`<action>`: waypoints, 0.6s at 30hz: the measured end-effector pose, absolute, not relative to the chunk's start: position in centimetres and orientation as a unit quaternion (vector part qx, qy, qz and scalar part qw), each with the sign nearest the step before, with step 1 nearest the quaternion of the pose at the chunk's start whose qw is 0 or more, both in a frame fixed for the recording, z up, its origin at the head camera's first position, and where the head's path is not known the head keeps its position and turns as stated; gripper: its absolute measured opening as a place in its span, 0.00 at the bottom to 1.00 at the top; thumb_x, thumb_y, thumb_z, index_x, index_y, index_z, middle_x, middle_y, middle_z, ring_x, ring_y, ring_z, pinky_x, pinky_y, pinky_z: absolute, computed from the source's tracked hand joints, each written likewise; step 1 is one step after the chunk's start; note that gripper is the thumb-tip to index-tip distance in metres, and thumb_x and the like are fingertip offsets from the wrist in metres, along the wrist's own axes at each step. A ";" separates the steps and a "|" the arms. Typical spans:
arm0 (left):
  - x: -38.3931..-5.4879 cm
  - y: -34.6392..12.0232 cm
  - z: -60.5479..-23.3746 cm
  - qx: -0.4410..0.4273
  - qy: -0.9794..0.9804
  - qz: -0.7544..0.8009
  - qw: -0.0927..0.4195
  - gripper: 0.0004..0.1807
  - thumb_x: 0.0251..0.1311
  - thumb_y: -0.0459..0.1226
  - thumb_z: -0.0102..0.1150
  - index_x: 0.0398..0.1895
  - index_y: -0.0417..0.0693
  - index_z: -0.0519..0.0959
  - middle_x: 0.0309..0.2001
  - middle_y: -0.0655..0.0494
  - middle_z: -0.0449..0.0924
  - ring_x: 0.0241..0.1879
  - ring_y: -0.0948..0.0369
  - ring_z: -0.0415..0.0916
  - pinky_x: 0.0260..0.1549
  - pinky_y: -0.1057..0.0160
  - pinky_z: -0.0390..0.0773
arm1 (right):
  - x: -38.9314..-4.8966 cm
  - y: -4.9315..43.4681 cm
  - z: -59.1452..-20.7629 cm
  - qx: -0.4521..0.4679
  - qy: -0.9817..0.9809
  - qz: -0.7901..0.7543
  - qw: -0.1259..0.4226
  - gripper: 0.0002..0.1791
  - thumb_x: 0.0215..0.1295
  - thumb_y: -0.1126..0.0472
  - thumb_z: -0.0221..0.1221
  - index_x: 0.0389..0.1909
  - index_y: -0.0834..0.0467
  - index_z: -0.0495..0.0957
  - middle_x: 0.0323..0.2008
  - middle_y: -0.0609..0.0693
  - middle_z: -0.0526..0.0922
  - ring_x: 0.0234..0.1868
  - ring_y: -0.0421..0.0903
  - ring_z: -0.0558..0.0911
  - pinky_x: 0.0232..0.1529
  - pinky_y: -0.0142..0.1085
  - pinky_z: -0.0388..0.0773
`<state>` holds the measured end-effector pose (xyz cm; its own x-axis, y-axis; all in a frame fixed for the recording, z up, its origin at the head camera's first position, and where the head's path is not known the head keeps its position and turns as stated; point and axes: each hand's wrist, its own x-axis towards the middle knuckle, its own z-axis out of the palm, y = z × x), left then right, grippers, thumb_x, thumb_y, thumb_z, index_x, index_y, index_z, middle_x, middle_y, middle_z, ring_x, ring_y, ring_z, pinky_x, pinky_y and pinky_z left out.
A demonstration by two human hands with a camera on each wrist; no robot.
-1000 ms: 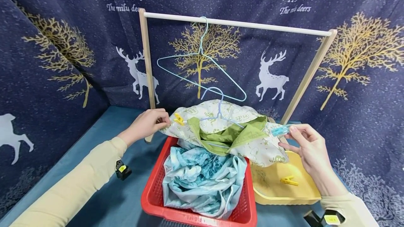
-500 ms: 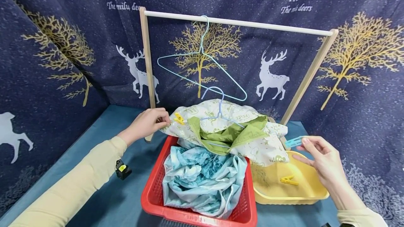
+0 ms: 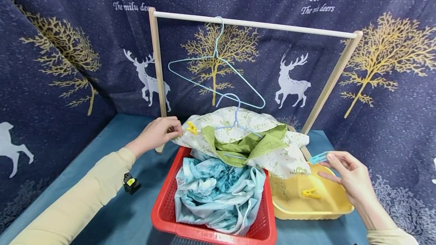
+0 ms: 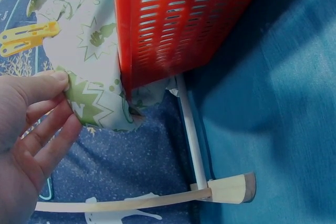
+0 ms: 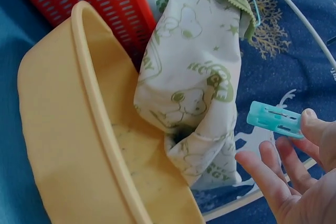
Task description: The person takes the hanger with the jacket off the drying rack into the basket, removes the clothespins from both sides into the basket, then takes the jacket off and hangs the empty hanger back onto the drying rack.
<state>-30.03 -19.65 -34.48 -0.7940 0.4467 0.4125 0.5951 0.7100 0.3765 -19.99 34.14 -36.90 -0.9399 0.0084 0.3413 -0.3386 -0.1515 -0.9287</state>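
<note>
My left hand pinches the left sleeve end of a white jacket with green print and a green lining. A blue-purple hanger sits inside the jacket's neck opening. Clipped near the left shoulder is a yellow clothespin. Off to the right, my right hand pinches a light blue clothespin between thumb and fingers, apart from the right sleeve. The jacket lies over the back of a red basket, its right sleeve hanging over a yellow tub.
Crumpled blue-and-white cloth fills the red basket. Another yellow clothespin lies in the yellow tub. Behind stands a rack with a white bar and wooden posts; a light blue hanger hangs from it.
My right hand has drawn away from the jacket's right sleeve, rightward and down, carrying the light blue clothespin. The left hand keeps its pinch on the other sleeve end.
</note>
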 end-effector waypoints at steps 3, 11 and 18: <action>-30.0 -19.7 -34.4 -0.285 -0.913 -0.252 0.146 0.06 0.60 0.34 0.66 0.28 0.56 0.82 0.32 0.60 0.80 0.33 0.64 0.78 0.33 0.65 0.76 | -20.0 34.4 -37.1 0.127 -0.650 0.740 0.119 0.13 0.72 0.71 0.51 0.44 0.57 0.83 0.35 0.45 0.88 0.37 0.40 0.89 0.32 0.40 0.85; -29.9 -19.7 -34.4 -0.284 -0.914 -0.252 0.144 0.06 0.60 0.34 0.66 0.28 0.55 0.82 0.32 0.60 0.81 0.33 0.64 0.78 0.33 0.65 0.77 | -19.5 35.1 -37.6 0.121 -0.662 0.732 0.106 0.13 0.72 0.72 0.51 0.43 0.57 0.83 0.35 0.45 0.88 0.37 0.40 0.89 0.33 0.41 0.85; -29.8 -19.7 -34.2 -0.286 -0.913 -0.252 0.146 0.05 0.59 0.34 0.66 0.29 0.55 0.82 0.33 0.60 0.81 0.33 0.64 0.79 0.33 0.65 0.77 | -19.1 36.3 -37.4 0.100 -0.711 0.692 0.078 0.13 0.73 0.70 0.51 0.43 0.54 0.83 0.36 0.42 0.88 0.38 0.38 0.88 0.33 0.40 0.85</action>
<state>-29.83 -19.66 -34.25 -0.7934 0.4487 0.4113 0.5962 0.7094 0.3760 -19.09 36.29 -37.39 -0.9678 -0.0340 0.2493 -0.2501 0.0231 -0.9679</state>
